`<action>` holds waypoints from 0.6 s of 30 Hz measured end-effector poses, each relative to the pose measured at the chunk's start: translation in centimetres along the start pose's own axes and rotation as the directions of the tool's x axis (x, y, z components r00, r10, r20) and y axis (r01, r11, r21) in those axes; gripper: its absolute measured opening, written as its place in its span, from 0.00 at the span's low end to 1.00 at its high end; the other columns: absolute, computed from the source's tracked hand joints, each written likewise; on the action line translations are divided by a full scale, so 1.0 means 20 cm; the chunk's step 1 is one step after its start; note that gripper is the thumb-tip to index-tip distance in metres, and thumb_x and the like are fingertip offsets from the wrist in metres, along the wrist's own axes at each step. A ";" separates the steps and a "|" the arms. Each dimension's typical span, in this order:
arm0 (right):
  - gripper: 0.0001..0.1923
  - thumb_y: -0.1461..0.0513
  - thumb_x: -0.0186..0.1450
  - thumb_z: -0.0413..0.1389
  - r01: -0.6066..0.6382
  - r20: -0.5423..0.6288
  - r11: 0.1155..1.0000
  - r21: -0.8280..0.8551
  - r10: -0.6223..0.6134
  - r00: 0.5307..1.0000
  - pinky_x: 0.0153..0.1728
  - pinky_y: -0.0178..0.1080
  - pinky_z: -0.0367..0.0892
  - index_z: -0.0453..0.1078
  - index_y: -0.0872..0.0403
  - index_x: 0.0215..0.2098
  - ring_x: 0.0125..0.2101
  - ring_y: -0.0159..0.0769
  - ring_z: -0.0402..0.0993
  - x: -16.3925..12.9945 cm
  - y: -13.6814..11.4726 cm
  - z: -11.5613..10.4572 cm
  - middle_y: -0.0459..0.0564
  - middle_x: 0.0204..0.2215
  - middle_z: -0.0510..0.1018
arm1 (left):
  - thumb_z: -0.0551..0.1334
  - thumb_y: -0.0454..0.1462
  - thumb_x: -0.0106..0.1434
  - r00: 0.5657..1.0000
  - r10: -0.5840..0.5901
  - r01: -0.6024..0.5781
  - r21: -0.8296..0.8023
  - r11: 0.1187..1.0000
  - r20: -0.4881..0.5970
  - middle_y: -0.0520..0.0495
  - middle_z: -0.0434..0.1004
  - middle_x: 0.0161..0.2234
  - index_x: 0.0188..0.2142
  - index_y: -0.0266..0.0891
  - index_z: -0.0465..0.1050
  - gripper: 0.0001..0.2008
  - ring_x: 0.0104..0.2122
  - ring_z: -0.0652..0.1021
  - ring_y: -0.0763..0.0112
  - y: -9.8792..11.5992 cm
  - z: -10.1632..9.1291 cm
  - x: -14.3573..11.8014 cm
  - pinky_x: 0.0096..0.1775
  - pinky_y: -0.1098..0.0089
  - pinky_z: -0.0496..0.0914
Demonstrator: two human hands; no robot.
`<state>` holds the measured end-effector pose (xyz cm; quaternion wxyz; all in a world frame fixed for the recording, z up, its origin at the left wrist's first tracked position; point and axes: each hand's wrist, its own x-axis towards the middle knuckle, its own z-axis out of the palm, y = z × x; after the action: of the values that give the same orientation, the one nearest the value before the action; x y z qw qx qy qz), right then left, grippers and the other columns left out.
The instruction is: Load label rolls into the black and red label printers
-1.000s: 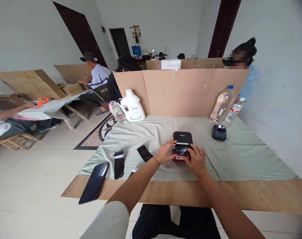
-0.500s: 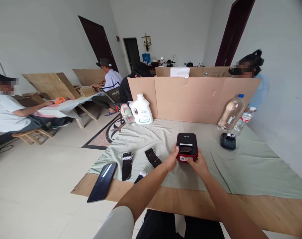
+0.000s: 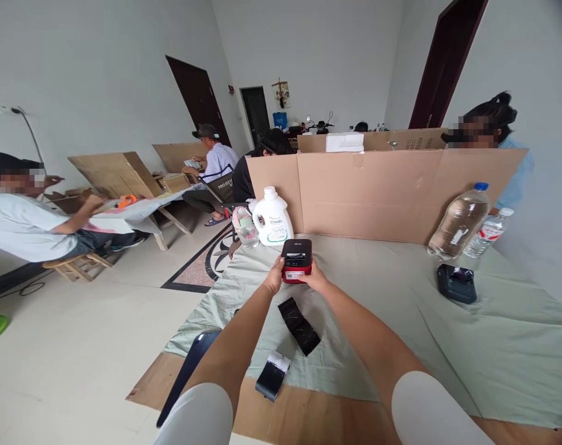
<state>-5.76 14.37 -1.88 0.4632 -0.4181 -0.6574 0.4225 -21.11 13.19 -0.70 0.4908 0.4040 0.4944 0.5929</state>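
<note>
A small red and black label printer [image 3: 296, 259] is held between both hands over the far left part of the green cloth [image 3: 401, 303]. My left hand [image 3: 275, 277] grips its left side and my right hand [image 3: 316, 283] grips its right side. A white detergent jug [image 3: 272, 217] and a small pink-capped bottle [image 3: 245, 225] stand just beyond it. A black strip [image 3: 299, 325] lies on the cloth under my arms, and a black and white roll [image 3: 272, 374] lies near the wooden table edge.
A cardboard screen [image 3: 378, 191] stands at the table's back, with two water bottles [image 3: 459, 222] and a dark printer [image 3: 456, 283] at the right. A dark phone [image 3: 188, 371] overhangs the front left edge. Several people sit at other tables to the left and behind.
Both hands have carried the printer from the table's middle away to the far left, toward the detergent jug. The camera has turned left.
</note>
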 end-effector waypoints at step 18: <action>0.57 0.47 0.49 0.63 -0.842 -0.866 0.319 -0.436 0.107 0.489 0.54 0.62 0.45 0.41 0.61 0.66 0.62 0.67 0.43 -0.54 0.18 -1.76 0.75 0.63 0.45 | 0.61 0.43 0.56 0.997 -0.079 0.006 0.980 0.198 0.010 0.39 0.71 0.48 0.47 0.40 0.69 0.19 0.51 0.70 0.54 -0.08 -0.02 -0.43 0.50 0.62 0.64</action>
<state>31.10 11.20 -0.57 0.2423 -0.9013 -0.3586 -0.0200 -19.54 4.65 -2.23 0.1546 0.6264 0.7545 0.1206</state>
